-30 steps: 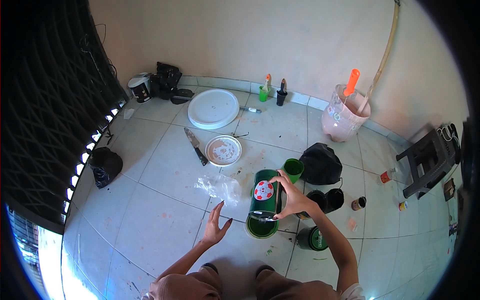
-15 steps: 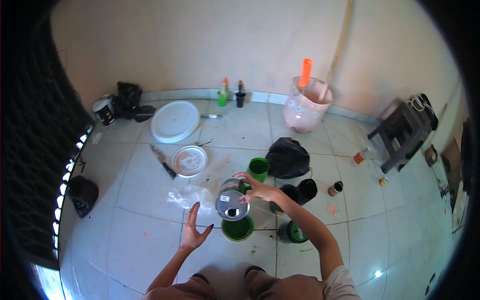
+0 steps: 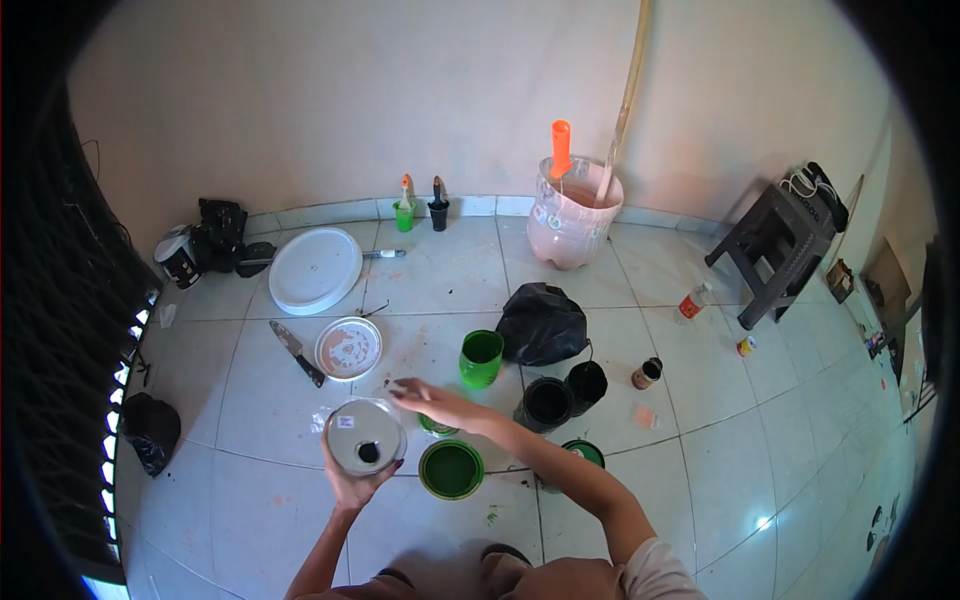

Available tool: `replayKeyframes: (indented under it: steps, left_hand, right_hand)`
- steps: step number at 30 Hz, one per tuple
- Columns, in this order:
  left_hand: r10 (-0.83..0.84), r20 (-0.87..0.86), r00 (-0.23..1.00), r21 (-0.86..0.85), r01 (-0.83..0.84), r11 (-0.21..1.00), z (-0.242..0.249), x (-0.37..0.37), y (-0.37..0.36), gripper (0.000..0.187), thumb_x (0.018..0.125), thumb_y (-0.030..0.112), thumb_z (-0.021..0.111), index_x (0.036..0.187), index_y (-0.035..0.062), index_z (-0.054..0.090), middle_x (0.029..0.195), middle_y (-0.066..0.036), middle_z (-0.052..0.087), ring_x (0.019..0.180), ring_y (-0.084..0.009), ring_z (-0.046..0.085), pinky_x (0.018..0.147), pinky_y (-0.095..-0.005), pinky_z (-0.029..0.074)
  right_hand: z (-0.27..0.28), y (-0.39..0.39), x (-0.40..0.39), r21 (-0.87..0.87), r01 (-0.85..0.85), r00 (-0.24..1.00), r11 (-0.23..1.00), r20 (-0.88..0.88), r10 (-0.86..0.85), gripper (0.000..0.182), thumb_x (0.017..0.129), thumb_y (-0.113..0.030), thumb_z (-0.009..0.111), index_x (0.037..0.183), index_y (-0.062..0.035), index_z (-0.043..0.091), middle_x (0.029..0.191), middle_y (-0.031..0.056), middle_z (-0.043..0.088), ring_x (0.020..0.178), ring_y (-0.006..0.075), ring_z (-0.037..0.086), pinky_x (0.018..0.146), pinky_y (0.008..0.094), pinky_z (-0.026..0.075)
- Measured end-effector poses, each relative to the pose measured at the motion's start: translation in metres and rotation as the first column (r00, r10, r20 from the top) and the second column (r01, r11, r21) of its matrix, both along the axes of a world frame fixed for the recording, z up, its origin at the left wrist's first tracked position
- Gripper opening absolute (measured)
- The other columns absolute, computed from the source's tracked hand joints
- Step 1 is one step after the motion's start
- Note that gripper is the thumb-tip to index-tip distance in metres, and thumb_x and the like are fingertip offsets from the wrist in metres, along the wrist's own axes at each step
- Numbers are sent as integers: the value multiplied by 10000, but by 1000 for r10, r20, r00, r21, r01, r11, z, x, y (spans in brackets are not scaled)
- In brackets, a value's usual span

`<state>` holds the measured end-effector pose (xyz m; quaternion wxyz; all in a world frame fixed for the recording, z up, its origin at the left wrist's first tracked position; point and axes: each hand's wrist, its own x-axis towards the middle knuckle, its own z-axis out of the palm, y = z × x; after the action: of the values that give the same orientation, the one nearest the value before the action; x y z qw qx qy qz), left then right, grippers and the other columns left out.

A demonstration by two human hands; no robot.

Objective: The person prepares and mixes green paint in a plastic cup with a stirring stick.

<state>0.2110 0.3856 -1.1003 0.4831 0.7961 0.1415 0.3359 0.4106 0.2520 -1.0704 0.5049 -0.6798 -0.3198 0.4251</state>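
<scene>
Face of the can (image 3: 352,448): pale grey and round towards you, with a small white label and a dark round spot, perhaps an opening.
Place: held above the floor (image 3: 270,395), left of the open green tub (image 3: 481,472).
Your left hand (image 3: 350,487): clamped around the can's side.
Your right hand (image 3: 438,406): open, fingers outstretched near the can's upper right; you can't tell whether they touch it.

The can (image 3: 366,437), earlier in the right hand (image 3: 435,406) above the open green tin (image 3: 451,470), is now in the left hand (image 3: 350,482), left of that tin. The right hand's grip has opened, fingers extended beyond the tin.
</scene>
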Motion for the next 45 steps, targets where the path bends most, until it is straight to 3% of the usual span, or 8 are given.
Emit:
replayKeyframes:
  steps: [4,7,9,12,18,24,36,45]
  left_hand:
    - [110,-64,992,-60,-114,992,-33,-41,6,1096,510,225,931,1366,-5,286,1217,-159,521,1113,-270,535,965,-391,445]
    - [201,-92,975,-46,-206,977,-63,-58,2,1079,508,211,909,1371,12,292,1214,-160,521,1114,-271,536,959,-389,449]
    - [243,-103,965,-52,-249,967,-81,-65,0,1061,517,257,884,1370,18,300,1211,-161,519,1113,-273,535,950,-398,449]
    - [296,-93,951,-41,-300,953,-97,-73,1,1074,522,330,882,1366,11,301,1195,-165,517,1096,-289,534,943,-413,441]
    - [329,-108,938,9,-330,944,-106,-70,-4,1112,527,351,908,1375,5,276,1217,-183,482,1113,-313,516,943,-413,428]
    - [308,-145,940,-38,-316,948,-111,-71,-4,1119,531,322,917,1389,22,264,1248,-170,467,1163,-302,485,984,-413,403]
    - [334,-145,931,34,-333,942,-126,-77,2,1202,495,317,946,1417,24,233,1319,-190,449,1210,-323,477,1003,-415,407]
    - [298,-216,930,-81,-321,944,-133,-81,2,1052,534,314,943,1329,30,316,1199,-156,534,1098,-281,556,917,-398,466]
  right_hand:
    - [36,-99,51,357,292,666,887,590,-457,203,906,-163,560,923,-60,734,861,123,698,796,266,654,719,352,510]
    - [16,-183,125,248,804,104,540,836,-539,282,877,-290,619,1012,-48,672,922,148,676,830,330,650,703,426,516]
    - [-9,-213,151,-14,886,92,463,985,-147,368,842,-393,649,953,-44,688,896,165,677,841,340,658,714,439,522]
    - [-25,-225,166,-218,751,372,623,919,-128,396,806,-431,668,870,-42,700,854,174,681,808,358,661,710,452,525]
    - [-45,-232,172,-158,684,373,712,915,-155,301,853,-338,624,845,-42,678,820,186,678,754,393,655,690,490,518]
    - [-15,-231,126,-292,733,381,615,924,-16,281,934,-310,506,915,-39,575,770,227,648,757,418,646,670,530,497]
    - [-60,-241,184,-8,808,351,589,809,-471,300,871,-328,589,851,-53,705,823,194,685,806,387,659,718,467,505]
    - [-57,-218,196,-66,887,314,456,812,-493,351,825,-392,638,878,-58,730,843,197,690,844,369,670,746,454,514]
